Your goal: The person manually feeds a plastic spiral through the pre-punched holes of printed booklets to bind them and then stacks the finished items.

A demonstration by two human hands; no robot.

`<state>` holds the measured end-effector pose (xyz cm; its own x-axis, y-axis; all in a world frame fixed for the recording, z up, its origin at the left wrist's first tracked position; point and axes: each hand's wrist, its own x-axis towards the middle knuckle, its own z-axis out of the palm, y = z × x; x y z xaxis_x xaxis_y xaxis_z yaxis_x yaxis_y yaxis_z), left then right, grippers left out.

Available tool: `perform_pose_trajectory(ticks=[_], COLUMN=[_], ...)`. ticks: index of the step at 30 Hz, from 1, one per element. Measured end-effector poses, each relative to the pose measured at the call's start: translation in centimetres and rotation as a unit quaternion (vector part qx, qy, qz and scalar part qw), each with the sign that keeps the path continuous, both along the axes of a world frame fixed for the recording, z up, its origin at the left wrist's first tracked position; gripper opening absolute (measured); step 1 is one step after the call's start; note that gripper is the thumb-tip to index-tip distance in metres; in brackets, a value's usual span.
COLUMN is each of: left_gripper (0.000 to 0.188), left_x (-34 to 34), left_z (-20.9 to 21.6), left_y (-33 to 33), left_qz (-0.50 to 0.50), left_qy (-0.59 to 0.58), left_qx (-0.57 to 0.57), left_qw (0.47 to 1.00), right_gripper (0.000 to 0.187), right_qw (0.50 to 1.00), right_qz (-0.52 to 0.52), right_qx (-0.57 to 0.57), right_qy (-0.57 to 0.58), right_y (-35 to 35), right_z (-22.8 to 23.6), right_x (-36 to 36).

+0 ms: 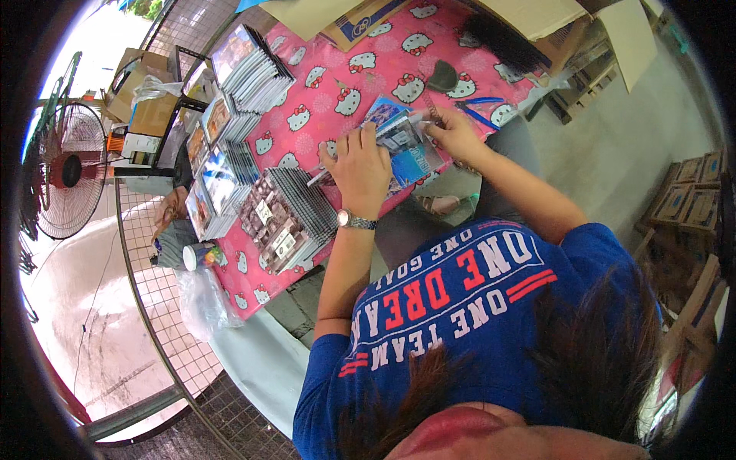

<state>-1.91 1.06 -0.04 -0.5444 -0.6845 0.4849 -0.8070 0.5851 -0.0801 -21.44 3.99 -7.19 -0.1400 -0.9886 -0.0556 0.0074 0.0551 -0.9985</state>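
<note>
A notebook with a grey photo cover (400, 136) is up at the near edge of the pink table. My left hand (360, 165) lies over its left part, fingers bent onto it and thumb apart. At its right end, my right hand (454, 136) is closed in a pinch. A thin dark spiral coil (434, 113) seems to come from those fingertips, though its lower end is hidden. Blue printed covers (410, 165) lie beneath the notebook. Just beyond my right hand rest a blue-handled hand tool (481, 107) and a dark green rounded object (442, 77).
Stacks of spiral-bound notebooks (285, 218) fill the table's left side. Cardboard boxes (360, 29) and a bundle of black strands (510, 44) stand along the far side. A fan (73, 170) is at far left. More cartons (682, 199) sit on the right floor.
</note>
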Motion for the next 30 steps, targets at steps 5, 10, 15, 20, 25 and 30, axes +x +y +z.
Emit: perform_pose_trajectory(ticks=[5,10,15,20,25,30], left_gripper=[0.033,0.031,0.037,0.043,0.044,0.035], left_x=[1.3,1.0,2.2,9.7,7.5,4.9], left_z=[-0.1,-0.2,1.7,-2.2,-3.8,-2.4], left_y=[-0.6,0.2,0.8,0.5,0.7,0.7], left_qz=[0.011,0.003,0.125,0.134,0.074,0.140], left_qy=[0.032,0.006,-0.010,0.259,0.473,0.200], left_qx=[0.073,0.043,0.080,0.118,0.171,0.007], left_qw=[0.997,0.999,0.989,0.949,0.861,0.970], right_gripper=[0.025,0.040,0.051,0.051,0.042,0.039], right_qw=[0.995,0.987,0.992,0.986,0.980,0.993], right_qz=[0.000,0.051,0.073,0.030,-0.055,-0.014], right_qx=[-0.098,-0.146,-0.078,-0.162,-0.193,-0.116], right_qy=[0.027,0.033,0.060,-0.002,0.001,0.025], right_y=[-0.6,0.3,-0.3,0.2,-0.8,-1.9], right_z=[2.4,0.8,-0.1,-0.1,-1.8,-2.4], right_x=[2.4,1.9,2.1,3.9,6.2,5.0])
